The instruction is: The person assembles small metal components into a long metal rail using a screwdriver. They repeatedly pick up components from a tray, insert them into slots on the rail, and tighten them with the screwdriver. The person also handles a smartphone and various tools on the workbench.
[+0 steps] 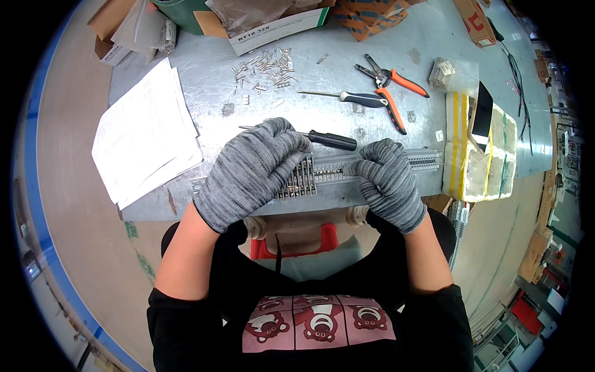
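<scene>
- The left grip (pixel 251 173), gloved grey, clasps a cluster of terminal blocks (pixel 299 180) on the mounting rail (pixel 334 172).
- The right grip (pixel 387 180) clenches the rail near its other end.
- The rail lies along the desk (pixel 347 74) front edge.
- A black-handled screwdriver (pixel 331 140) lies just behind it, with orange pliers (pixel 389 87) farther back.

The scene is evenly and brightly lit from overhead. Dull glare is noted on the metal worktop (pixel 384 37). Shadows are soft and short. Straight edges are bent toward the rim, where black vignetting and slight blur are observed.
</scene>
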The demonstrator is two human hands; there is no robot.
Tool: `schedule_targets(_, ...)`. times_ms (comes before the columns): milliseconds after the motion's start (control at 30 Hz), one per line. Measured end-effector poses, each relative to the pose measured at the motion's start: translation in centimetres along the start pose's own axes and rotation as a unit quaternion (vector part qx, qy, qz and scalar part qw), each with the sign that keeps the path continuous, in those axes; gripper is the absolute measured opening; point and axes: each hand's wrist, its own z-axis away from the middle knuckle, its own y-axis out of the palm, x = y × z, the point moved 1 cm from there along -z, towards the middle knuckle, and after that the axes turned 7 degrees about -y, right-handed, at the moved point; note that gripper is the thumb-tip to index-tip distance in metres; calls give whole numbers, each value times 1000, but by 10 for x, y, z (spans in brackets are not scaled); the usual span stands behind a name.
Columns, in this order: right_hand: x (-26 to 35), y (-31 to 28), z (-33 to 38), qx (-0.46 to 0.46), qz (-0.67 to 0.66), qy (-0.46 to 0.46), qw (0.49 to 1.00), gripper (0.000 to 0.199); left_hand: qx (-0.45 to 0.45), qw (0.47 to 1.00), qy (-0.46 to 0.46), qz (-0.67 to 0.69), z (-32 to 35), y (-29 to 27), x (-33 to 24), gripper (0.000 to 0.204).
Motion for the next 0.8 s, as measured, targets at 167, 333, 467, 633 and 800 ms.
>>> schedule_targets(167,-4,-5,-5,-2,0,16,1000,22,-22,999,-34,10,-5,-16,10,19)
schedule_targets(333,-12,-1,-37,-78,-73,61,992,12,-35,989,-135,-55,-13,-32,60,18)
schedule_targets(467,-18,20,-74,-16,-123,104,987,13,-21,989,-114,-91,-20,-32,82,21)
schedule_targets(633,-54,44,-120,-5,-52,99,994,12,-29,980,-163,-107,-33,-40,93,20)
schedule_targets(800,-61,57,-149,103,9,177,979,13,-59,980,-173,-82,-37,-45,116,20)
